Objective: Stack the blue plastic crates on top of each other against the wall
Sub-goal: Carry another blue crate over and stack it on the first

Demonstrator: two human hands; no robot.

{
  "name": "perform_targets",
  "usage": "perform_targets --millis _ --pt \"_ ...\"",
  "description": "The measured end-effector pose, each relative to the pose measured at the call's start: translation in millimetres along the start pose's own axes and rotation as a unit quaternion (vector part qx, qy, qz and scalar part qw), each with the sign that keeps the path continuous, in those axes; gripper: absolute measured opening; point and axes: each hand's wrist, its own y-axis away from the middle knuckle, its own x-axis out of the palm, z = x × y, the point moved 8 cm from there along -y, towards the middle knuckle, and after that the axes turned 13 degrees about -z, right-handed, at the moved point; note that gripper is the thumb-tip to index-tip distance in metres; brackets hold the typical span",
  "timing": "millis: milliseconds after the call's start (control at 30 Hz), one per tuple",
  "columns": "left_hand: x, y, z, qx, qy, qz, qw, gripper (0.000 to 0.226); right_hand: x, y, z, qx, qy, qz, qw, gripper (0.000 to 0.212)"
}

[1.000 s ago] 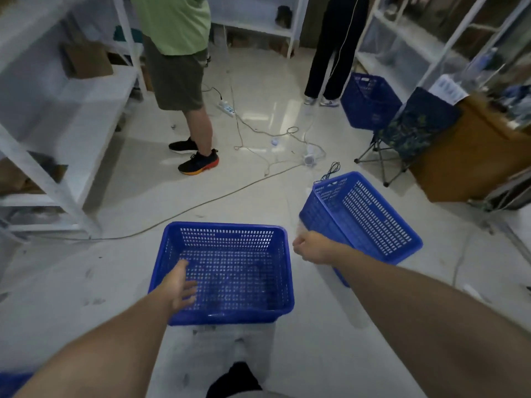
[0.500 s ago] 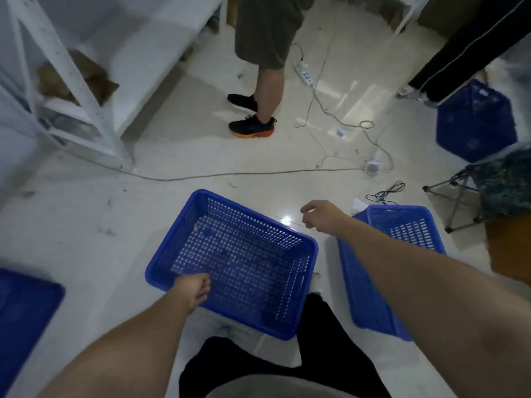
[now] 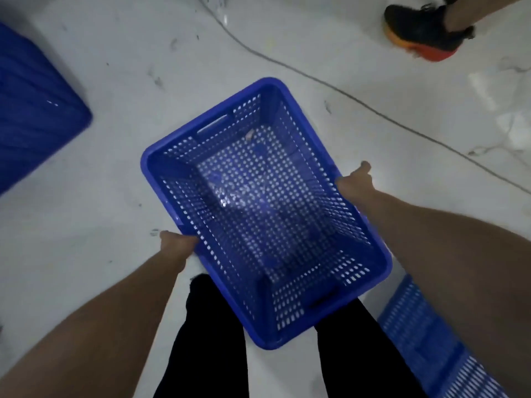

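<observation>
Fingers (image 3: pixel 184 239) of the left hand (image 3: pixel 176 246) curled over one long rim of the blue crate (image 3: pixel 258 214); right hand (image 3: pixel 355 182) clamped on the opposite rim, thumb up. Crate held between both hands above black-trousered legs (image 3: pixel 218 334), turned at an angle, empty, walls and base perforated, handle slots at each short end. Below, pale glossy floor (image 3: pixel 86 211), scuffed and speckled. Thin cable (image 3: pixel 339 90) trailing across it. Second blue crate (image 3: pixel 34 107) at far left, a third (image 3: pixel 425 337) at lower right. Another person's black-and-orange shoe (image 3: pixel 422 30) at top right.
</observation>
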Motion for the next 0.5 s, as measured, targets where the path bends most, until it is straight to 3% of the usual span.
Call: perform_targets --millis 67,200,333,400,500 --pt "12.3 -22.2 17.1 -0.013 0.01 -0.032 0.999 0.063 29.2 -32.5 -10.9 -0.023 0.051 -0.016 0.998 0.081" --pt "33.7 -53.3 35.2 0.003 0.024 -0.047 0.999 0.032 54.9 -60.5 -18.9 -0.086 0.109 -0.087 0.987 0.046" --pt "30.1 -53.7 38.7 -0.001 0.065 -0.053 0.996 0.019 47.0 -61.0 -16.1 -0.046 0.099 -0.115 0.987 0.037" --pt "8.3 -45.1 41.9 -0.005 0.078 -0.051 0.996 0.023 38.0 -42.5 -2.5 -0.053 0.101 -0.109 0.988 0.032" --pt "-42.6 -23.3 35.1 0.002 0.107 -0.016 0.994 0.049 13.0 6.3 50.6 -0.09 0.113 -0.118 0.982 0.017"
